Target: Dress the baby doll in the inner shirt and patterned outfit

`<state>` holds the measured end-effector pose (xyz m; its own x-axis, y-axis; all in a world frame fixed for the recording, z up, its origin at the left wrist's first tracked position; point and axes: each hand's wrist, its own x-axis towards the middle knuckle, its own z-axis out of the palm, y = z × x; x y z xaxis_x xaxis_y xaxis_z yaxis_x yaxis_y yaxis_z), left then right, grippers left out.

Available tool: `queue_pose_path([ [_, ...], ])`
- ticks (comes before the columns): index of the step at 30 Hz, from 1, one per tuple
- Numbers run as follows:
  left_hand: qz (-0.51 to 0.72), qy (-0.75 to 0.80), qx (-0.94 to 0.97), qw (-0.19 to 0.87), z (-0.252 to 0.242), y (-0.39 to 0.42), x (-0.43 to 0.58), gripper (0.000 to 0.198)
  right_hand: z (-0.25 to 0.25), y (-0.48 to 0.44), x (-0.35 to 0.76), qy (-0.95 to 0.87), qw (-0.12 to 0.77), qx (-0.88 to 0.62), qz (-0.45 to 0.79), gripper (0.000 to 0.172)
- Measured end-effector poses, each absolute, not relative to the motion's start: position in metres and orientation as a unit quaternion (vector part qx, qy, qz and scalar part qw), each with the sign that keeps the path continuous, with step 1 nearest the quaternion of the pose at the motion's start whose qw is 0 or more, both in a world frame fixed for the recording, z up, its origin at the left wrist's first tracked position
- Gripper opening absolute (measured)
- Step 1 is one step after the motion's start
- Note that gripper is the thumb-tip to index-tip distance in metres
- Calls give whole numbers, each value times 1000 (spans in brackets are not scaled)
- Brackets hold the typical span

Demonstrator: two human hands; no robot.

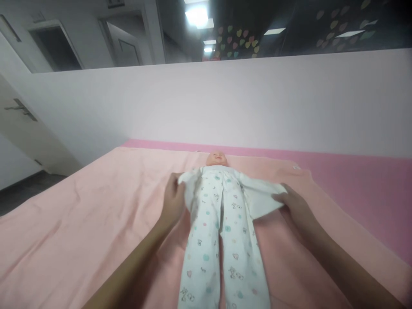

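A baby doll [216, 159] lies face up in the middle, only its head showing above the clothes. White baby trousers [206, 240], printed with small animals, hearts and green dots, stretch from near its chin towards me, legs side by side. Plain white cloth sticks out on both sides of the trousers' upper part. My left hand [174, 195] pinches the left cloth flap [190, 185] near its outer end. Out to the right, my right hand [294, 206] grips the corner of a wider white cloth flap [262, 198], held taut. Whether these flaps belong to one garment is unclear.
A wrinkled peach sheet [96, 206] spreads under the doll over a pink surface [360, 189]. Behind it stands a white wall [257, 103] with dark glass [289, 25] above, bearing heart stickers. A door with a handle [24, 109] is at the left.
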<state>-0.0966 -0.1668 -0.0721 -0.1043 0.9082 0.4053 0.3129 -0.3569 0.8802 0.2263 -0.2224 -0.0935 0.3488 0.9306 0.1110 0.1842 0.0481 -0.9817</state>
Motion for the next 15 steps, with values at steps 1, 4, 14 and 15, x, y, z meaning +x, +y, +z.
queue_pose_path([
  [1,509,454,678,274,-66,-167,-84,9,-84,-215,212,-497,559,-588,306,17],
  [4,338,330,854,220,-56,-169,-60,1,-66,-196,168,-695,439,-497,276,7],
  [14,309,372,818,312,-90,-203,-139,40,-109,-242,191,-777,408,-428,214,18],
  [15,312,394,799,330,-95,-205,-142,39,-119,-248,199,-766,407,-450,212,17],
])
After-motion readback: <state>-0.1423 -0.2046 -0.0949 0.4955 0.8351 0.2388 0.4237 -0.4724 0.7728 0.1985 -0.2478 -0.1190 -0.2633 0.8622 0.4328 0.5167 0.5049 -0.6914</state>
